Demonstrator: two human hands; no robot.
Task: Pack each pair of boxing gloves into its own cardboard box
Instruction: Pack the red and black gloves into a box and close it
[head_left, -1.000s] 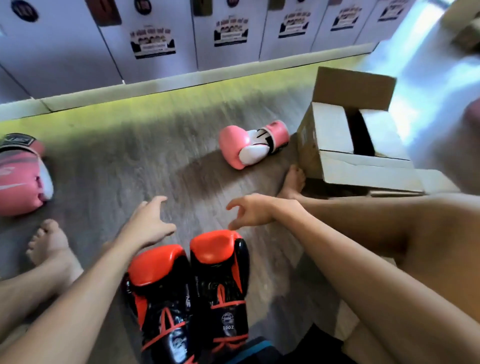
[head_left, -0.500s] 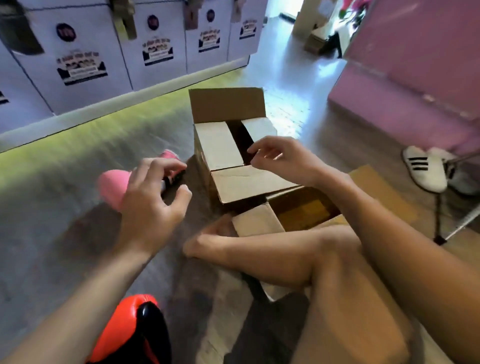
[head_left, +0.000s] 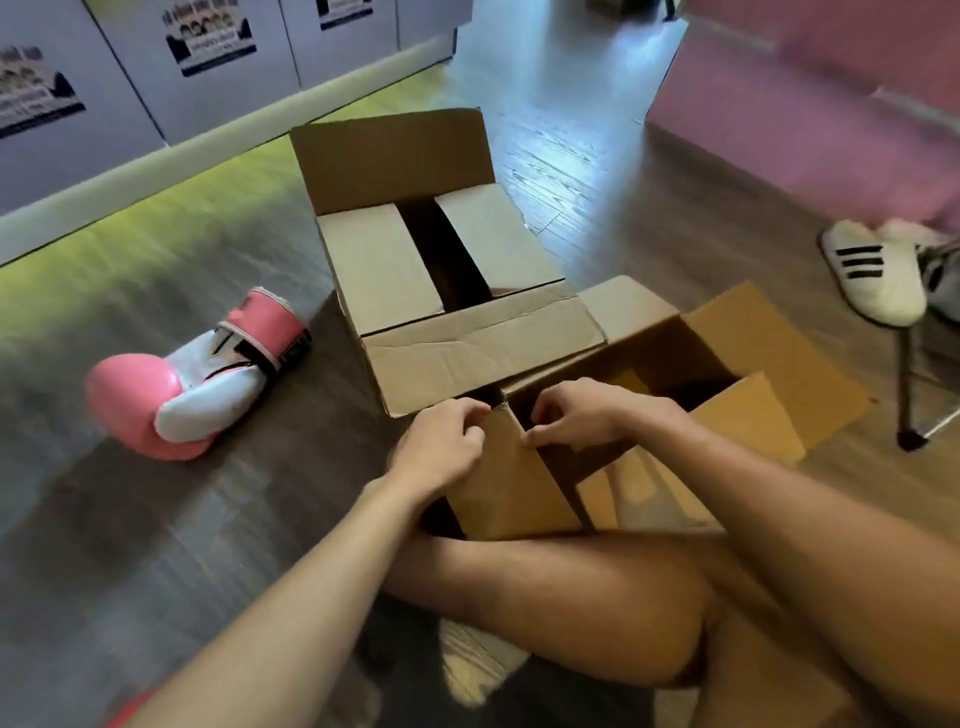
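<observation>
The person sat on the wooden floor (head_left: 597, 171) with a bare leg (head_left: 545, 592) folded in front. Both hands were on the near flap (head_left: 511, 488) of the closer cardboard box (head_left: 753, 338), which lay open just beyond the leg. The left hand (head_left: 441, 447) curled its fingers over the flap's left edge, and the right hand (head_left: 587, 410) pinched its right edge. Touching it behind stood a second cardboard box (head_left: 384, 270), its back flap upright and two side flaps folded in with a dark gap between them. A pink and white boxing glove (head_left: 171, 384) lay on its side on the floor left of that box. A white striped shoe (head_left: 872, 270) sat far right.
</observation>
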